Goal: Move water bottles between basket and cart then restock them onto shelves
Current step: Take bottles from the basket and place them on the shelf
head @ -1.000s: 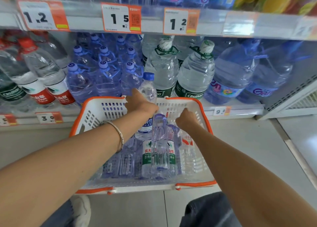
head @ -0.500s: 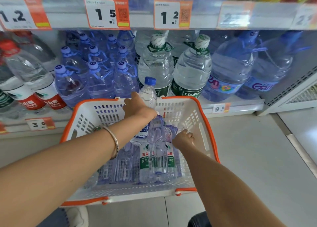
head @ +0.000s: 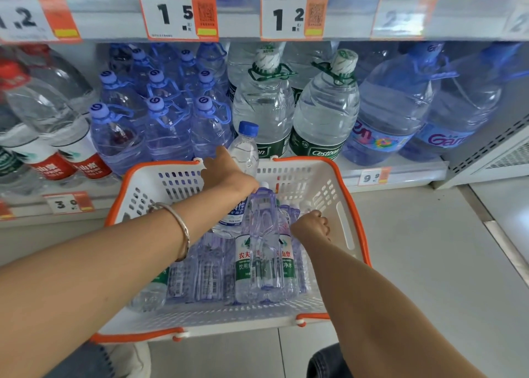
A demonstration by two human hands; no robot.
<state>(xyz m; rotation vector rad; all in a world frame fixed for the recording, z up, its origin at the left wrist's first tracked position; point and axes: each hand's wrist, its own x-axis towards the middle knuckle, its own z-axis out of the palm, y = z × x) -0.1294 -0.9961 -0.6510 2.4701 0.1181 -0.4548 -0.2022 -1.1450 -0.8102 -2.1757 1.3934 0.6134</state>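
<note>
Lower than a second ago, the right hand (head: 310, 226) has sunk from the far rim into the white perforated plastic basket with an orange rim (head: 352, 206), while the left hand (head: 226, 174) keeps its place at the far wall.

The left hand's fingers wrap around the middle of a clear plastic water bottle with a blue screw cap (head: 245, 148). Its long axis is close to upright, with the cap pointing up towards the shelf and the base down inside the basket, above the other bottles. Beneath it the basket's bottles lie flat, long axes running from near wall to far wall. Among them are a clear green-labelled bottle (head: 242, 263) and a purple-tinted clear bottle (head: 264, 234) resting on top of it.

Both forearms reach forward and down. A thin silver bangle (head: 183, 234) sits on the left wrist. The right hand's knuckles face up, its fingers curled down among the bottle tops at the basket's right side; whether they grip one cannot be told.

The basket rests on a pale tiled floor (head: 415, 249) just before a low white shelf (head: 400, 170). On it stand large clear jugs with green labels (head: 326, 114) and small blue-tinted handled jugs (head: 169, 128). Orange-and-white price tags (head: 177, 11) line the shelf edge above.
</note>
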